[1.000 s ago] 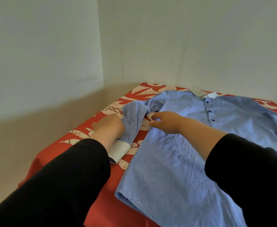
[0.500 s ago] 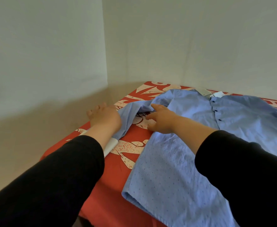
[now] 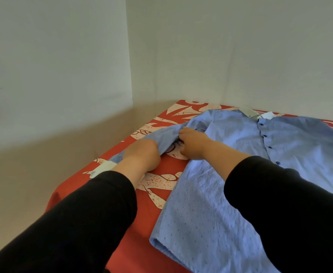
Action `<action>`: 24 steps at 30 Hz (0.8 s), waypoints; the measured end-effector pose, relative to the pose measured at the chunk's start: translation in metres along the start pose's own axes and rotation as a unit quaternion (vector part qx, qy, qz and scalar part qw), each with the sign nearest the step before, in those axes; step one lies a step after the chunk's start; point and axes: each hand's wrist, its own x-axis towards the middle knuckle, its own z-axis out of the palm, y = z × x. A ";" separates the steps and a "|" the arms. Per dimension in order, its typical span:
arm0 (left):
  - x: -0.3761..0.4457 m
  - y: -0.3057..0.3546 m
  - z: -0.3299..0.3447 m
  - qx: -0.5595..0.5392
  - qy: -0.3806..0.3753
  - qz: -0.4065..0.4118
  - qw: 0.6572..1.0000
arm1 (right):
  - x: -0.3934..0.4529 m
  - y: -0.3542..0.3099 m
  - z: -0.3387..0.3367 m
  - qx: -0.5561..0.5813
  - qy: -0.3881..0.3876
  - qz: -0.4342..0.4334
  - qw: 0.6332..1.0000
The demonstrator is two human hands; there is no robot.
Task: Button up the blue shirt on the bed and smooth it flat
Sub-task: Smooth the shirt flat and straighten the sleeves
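The blue shirt (image 3: 211, 203) lies front up on the red patterned bed cover (image 3: 142, 229), its dark buttons fastened down the placket. Its left sleeve (image 3: 167, 136) stretches out towards the bed's left edge and ends in a white-lined cuff (image 3: 104, 168). My left hand (image 3: 140, 154) sits on the sleeve near the cuff, fingers bent down over the cloth and hidden. My right hand (image 3: 193, 143) grips the same sleeve close to the shoulder, fingers curled into the fabric. The cloth runs taut between the two hands.
The bed stands in a corner, with pale walls (image 3: 220, 56) behind and to the left. Its left edge (image 3: 94, 164) drops off just beyond my left hand. A white and grey tag (image 3: 260, 115) lies at the collar.
The sleeve was bunched and folded back; it is now drawn out straight to the left. My left hand went from spread flat to bent over the sleeve, and my right hand shifted towards the shoulder.
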 end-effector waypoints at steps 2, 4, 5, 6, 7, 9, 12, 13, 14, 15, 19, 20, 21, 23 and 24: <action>0.001 0.000 0.002 -0.015 0.000 0.009 1.000 | 0.001 0.000 -0.006 -0.038 0.063 0.030 0.997; 0.001 0.001 0.004 -0.060 -0.004 0.015 0.998 | 0.001 0.001 -0.010 -0.083 0.100 0.041 0.991; 0.001 0.001 0.005 -0.087 -0.009 0.015 0.996 | -0.002 0.002 -0.012 -0.098 0.087 0.041 0.991; 0.002 0.001 0.004 -0.109 -0.010 0.013 0.994 | -0.005 0.004 -0.012 -0.103 0.061 0.041 0.992; 0.002 0.001 0.003 -0.124 -0.011 0.007 0.992 | -0.008 0.007 -0.010 -0.098 0.030 0.045 0.994; 0.000 -0.001 0.000 -0.120 -0.014 -0.002 0.993 | -0.012 0.012 -0.005 -0.073 -0.014 0.043 0.996; -0.007 -0.003 -0.005 -0.080 -0.030 0.004 0.996 | -0.013 0.017 -0.004 -0.036 -0.033 0.045 0.998; -0.010 -0.003 -0.008 -0.069 -0.046 0.002 0.997 | -0.014 0.015 -0.005 -0.031 -0.035 0.047 0.998; -0.012 -0.003 -0.011 -0.049 -0.059 0.006 0.997 | -0.014 0.013 -0.007 -0.029 -0.036 0.046 0.998; -0.014 -0.002 -0.013 -0.021 -0.068 0.013 0.997 | -0.016 0.010 -0.009 -0.030 -0.035 0.044 0.998; -0.021 -0.004 -0.016 0.040 -0.061 0.040 0.997 | -0.021 0.004 -0.010 -0.026 -0.020 0.025 0.999; -0.022 -0.005 -0.018 0.053 -0.060 0.043 0.996 | -0.022 0.004 -0.011 -0.025 -0.016 0.021 0.999; -0.024 -0.007 -0.020 0.072 -0.064 0.044 0.994 | -0.024 0.003 -0.011 -0.019 -0.017 0.019 0.999; -0.024 -0.010 -0.024 0.111 -0.075 0.038 0.990 | -0.026 0.002 -0.012 0.010 -0.022 0.017 1.000; -0.024 -0.010 -0.026 0.121 -0.080 0.033 0.989 | -0.026 0.001 -0.012 0.028 -0.026 0.009 0.999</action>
